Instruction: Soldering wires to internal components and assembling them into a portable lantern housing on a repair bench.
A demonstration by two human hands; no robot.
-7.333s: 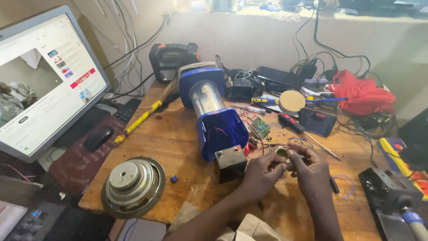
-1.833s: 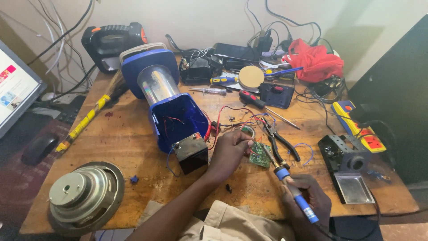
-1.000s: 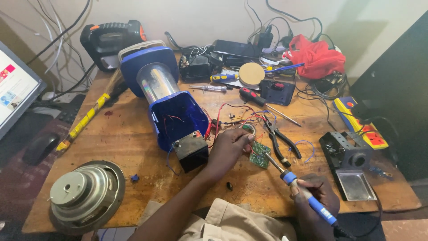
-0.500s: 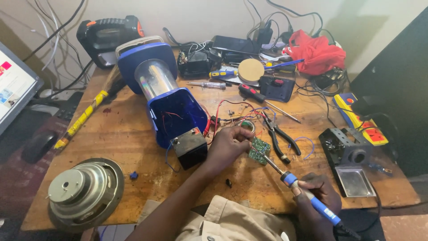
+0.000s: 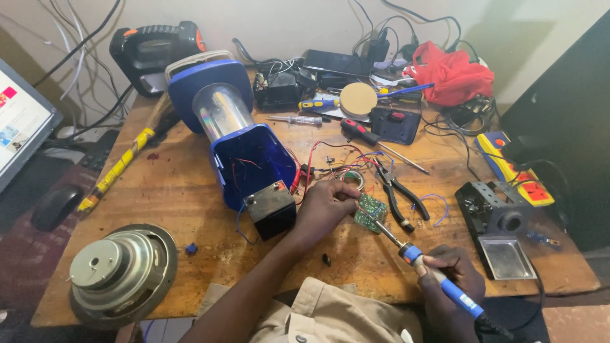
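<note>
I see a loose speaker (image 5: pixel 121 273) at the surface's (image 5: pixel 178 190) near left corner and a red cloth (image 5: pixel 452 75) at the far right. Black-handled pliers (image 5: pixel 399 194) lie mid-surface, and a yellow-banded stick (image 5: pixel 121 166) rests at the left.

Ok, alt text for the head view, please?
A left hand steadies a small green circuit board on a cluttered wooden workbench while the right hand touches a blue-handled soldering iron to it. A blue lantern lies opened beside them.
</note>
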